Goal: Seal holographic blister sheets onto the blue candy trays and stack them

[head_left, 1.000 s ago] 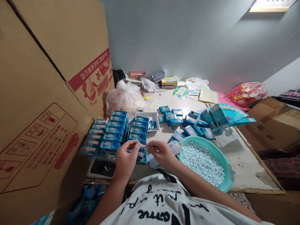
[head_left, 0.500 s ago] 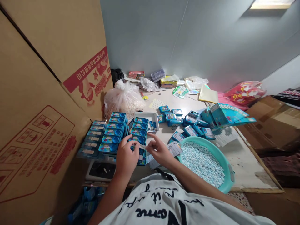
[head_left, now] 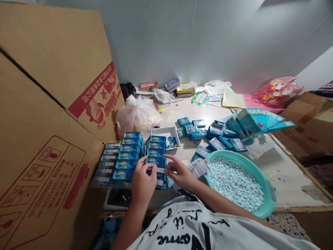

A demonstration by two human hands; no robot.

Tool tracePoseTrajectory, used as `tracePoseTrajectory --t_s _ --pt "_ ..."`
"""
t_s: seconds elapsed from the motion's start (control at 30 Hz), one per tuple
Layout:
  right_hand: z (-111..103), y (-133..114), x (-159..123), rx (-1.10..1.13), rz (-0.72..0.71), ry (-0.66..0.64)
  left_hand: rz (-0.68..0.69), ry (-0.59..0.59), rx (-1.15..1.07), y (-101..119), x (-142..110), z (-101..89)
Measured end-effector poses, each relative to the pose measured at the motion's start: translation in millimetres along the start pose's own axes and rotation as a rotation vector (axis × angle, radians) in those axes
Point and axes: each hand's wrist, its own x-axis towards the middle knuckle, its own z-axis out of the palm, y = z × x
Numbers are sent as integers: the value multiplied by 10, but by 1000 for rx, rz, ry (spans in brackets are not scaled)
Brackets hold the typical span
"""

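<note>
My left hand [head_left: 142, 182] and my right hand [head_left: 179, 172] meet over the near end of a row of blue tins [head_left: 155, 152]. Between their fingertips they pinch a small white strip [head_left: 160, 170], perhaps a sticker, just above the nearest tin. The fingers of my left hand are curled; my right forefinger sticks out towards the tins. More rows of blue tins [head_left: 127, 156] are stacked to the left. A teal basin [head_left: 262, 178] full of small pale-blue pellets sits right of my right forearm.
Large cardboard boxes [head_left: 52, 114] wall off the left side. A tied plastic bag [head_left: 137, 114], a white tray [head_left: 168, 132] with blue caps, loose blue tins [head_left: 205, 132] and blue cartons [head_left: 249, 119] lie further back. A scale [head_left: 121, 198] sits at the near table edge.
Both hands have lowered the white strip from in front of me down onto the near end of the tin row. The camera has tilted down a little.
</note>
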Motion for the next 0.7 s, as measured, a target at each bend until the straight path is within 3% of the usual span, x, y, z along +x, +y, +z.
tracePoseTrajectory --t_s 0.17,0.33,0.5,0.6,0.7 --pt "77 232 36 294 75 22 3 10 24 -10 -30 32" --pt "137 300 60 463 153 76 -74 82 -81 -117 -44 64" --pt "100 478 54 379 157 146 -204 15 -115 -104 -62 60" --pt "76 692 -5 272 215 239 -183 -6 -85 -37 -85 60" --pt "35 835 -85 205 229 234 -151 9 -76 -20 -116 97"
